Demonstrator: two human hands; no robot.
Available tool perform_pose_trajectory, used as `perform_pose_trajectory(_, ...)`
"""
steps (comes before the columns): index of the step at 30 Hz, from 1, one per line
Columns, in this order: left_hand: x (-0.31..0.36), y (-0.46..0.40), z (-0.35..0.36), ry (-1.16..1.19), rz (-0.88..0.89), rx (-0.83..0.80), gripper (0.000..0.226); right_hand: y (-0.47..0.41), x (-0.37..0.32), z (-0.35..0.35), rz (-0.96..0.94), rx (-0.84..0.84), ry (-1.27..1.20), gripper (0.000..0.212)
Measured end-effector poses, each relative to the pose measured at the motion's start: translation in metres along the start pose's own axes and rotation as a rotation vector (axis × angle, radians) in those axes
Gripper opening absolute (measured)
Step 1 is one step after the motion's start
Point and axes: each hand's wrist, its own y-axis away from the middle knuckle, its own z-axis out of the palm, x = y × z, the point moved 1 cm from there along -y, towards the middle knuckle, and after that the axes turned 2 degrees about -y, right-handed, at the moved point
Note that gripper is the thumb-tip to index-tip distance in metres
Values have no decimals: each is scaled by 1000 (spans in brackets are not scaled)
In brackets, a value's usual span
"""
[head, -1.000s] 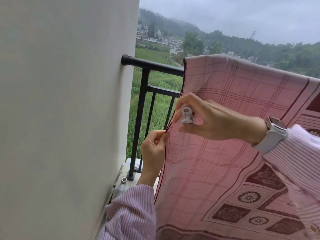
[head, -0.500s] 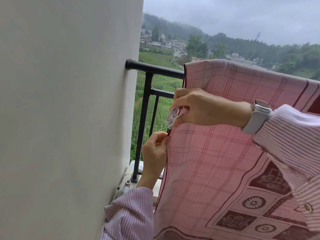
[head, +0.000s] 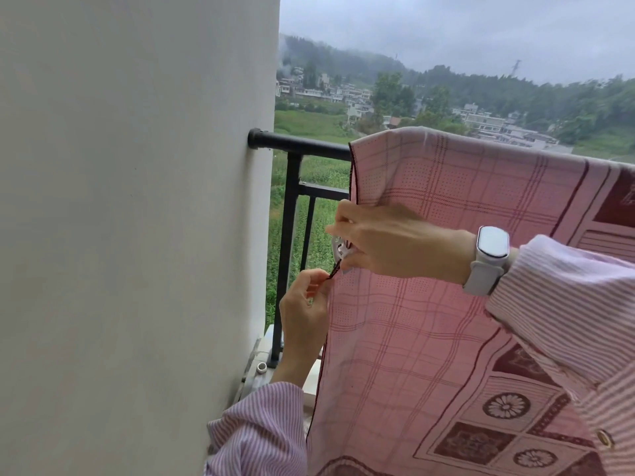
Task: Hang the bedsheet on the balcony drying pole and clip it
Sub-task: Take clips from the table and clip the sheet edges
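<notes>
A: Bedsheet (head: 464,304) is already draped over the black balcony pole (head: 309,146), hanging down on the near side, its dark-trimmed left edge running almost straight down

B: And the hands?

A: Left hand (head: 304,310) pinches that edge low down, grip narrow on the hem. Right hand (head: 388,240) sits just above it, grip closed around a white clip (head: 340,249) pressed against the same edge

B: So what does the next move depend on?

A: The hem lies directly under the clip, long axis vertical, so I judge the right hand is the nearer one to bite the clip on. Whether its jaws already grip cloth, I cannot tell

B: Surroundings?

A: White wall (head: 137,235) close on the left, railing bars (head: 292,252) behind, fields and houses beyond
</notes>
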Motion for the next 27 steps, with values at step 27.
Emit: perform_pose_trajectory(27,192,312,451,-418,522,-849,56,662,117,136,1295,282,-44,43)
